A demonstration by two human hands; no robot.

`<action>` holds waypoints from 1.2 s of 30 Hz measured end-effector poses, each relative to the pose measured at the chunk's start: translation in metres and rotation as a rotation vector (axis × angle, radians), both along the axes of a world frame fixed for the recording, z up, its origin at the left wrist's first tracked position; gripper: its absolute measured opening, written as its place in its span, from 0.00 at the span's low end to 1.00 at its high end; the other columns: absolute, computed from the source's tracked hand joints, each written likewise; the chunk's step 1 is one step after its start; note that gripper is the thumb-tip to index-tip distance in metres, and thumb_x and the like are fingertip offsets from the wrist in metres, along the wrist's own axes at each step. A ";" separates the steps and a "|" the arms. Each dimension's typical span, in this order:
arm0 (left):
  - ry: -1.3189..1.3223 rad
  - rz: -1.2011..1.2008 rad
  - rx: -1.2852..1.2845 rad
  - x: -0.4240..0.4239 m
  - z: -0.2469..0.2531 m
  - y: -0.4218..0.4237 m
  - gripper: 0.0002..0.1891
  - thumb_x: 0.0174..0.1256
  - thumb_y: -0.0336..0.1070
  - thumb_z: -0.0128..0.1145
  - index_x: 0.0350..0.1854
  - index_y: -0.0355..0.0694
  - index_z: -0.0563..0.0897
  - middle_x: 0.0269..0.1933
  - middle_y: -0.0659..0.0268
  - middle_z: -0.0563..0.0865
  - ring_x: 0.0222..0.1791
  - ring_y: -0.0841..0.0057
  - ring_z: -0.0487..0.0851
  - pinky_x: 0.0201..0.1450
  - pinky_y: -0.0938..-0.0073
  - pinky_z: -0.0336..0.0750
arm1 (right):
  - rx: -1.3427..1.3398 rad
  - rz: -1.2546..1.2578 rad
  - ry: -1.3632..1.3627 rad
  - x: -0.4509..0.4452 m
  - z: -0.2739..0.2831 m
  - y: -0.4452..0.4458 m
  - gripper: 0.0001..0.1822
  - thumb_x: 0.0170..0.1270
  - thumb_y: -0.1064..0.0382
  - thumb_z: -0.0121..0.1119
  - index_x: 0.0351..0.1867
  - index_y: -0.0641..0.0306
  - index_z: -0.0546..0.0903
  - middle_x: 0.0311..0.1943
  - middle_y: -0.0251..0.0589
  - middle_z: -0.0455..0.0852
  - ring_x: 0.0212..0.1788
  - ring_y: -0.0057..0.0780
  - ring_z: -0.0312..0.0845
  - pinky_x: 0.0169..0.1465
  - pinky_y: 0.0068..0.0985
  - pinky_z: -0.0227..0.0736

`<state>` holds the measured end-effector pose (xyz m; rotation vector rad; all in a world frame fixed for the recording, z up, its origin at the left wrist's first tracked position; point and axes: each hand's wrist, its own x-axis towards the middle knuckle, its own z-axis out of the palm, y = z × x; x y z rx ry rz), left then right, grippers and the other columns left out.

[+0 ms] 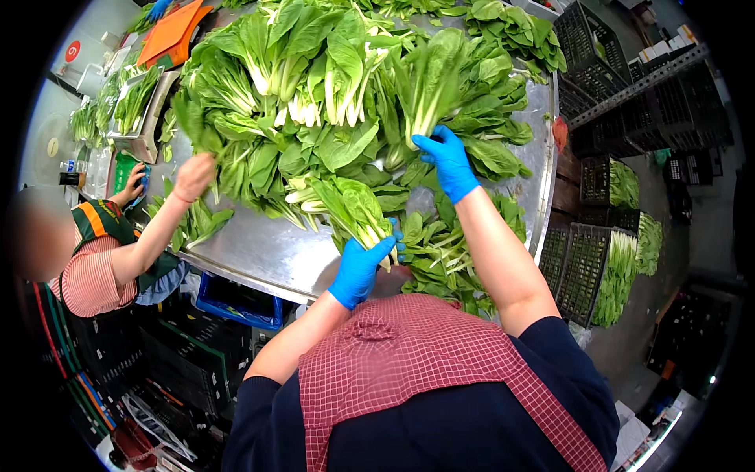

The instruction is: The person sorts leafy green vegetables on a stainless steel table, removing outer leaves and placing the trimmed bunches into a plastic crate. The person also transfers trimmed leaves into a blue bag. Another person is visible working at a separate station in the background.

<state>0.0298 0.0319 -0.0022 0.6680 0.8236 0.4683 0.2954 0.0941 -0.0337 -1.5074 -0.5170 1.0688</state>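
Observation:
Close to my apron, my left hand (361, 268) in a blue glove grips the pale stem ends of a bunch of leafy greens (358, 210). My gloved right hand (446, 163) holds a second bunch of greens (432, 76) by its white stem base, farther out, the leaves pointing away from me. Behind both hands spreads a big heap of leafy greens (295, 53) with white stems, on a steel table (259, 253). Loose leaves and thin stems (442, 253) lie on the table under my right forearm.
At the left a co-worker (97, 259) reaches over the heap's edge. Beside them stands a scale (141, 135) holding greens, and behind it an orange bin (171, 35). Black crates of greens (596, 271) stand at the right. A blue crate (239, 301) sits below the table edge.

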 end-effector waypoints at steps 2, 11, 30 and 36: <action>-0.008 0.005 0.005 0.006 0.003 0.005 0.20 0.72 0.29 0.58 0.64 0.35 0.73 0.49 0.59 0.85 0.44 0.71 0.85 0.46 0.68 0.83 | 0.039 0.005 0.169 0.000 0.008 -0.023 0.20 0.59 0.60 0.73 0.50 0.62 0.80 0.41 0.38 0.88 0.41 0.27 0.84 0.40 0.26 0.78; -0.060 0.146 0.151 0.051 0.020 0.009 0.17 0.67 0.25 0.62 0.57 0.37 0.77 0.49 0.64 0.86 0.44 0.77 0.84 0.49 0.75 0.79 | 0.129 0.000 0.116 -0.033 0.030 -0.125 0.23 0.62 0.66 0.69 0.57 0.66 0.77 0.45 0.41 0.87 0.42 0.25 0.84 0.43 0.24 0.79; -0.066 0.006 0.189 0.037 0.047 -0.057 0.14 0.64 0.26 0.64 0.52 0.38 0.82 0.44 0.67 0.86 0.42 0.79 0.83 0.42 0.75 0.78 | 0.224 -0.002 -0.803 -0.106 0.056 -0.222 0.19 0.53 0.60 0.75 0.42 0.60 0.78 0.38 0.43 0.78 0.35 0.38 0.79 0.40 0.30 0.75; -0.029 0.017 0.191 0.026 0.029 -0.056 0.13 0.69 0.26 0.60 0.55 0.38 0.80 0.45 0.67 0.86 0.44 0.77 0.84 0.44 0.77 0.78 | 0.146 -0.074 -0.370 -0.119 0.052 -0.235 0.13 0.61 0.67 0.70 0.44 0.64 0.80 0.37 0.38 0.86 0.39 0.24 0.83 0.44 0.25 0.78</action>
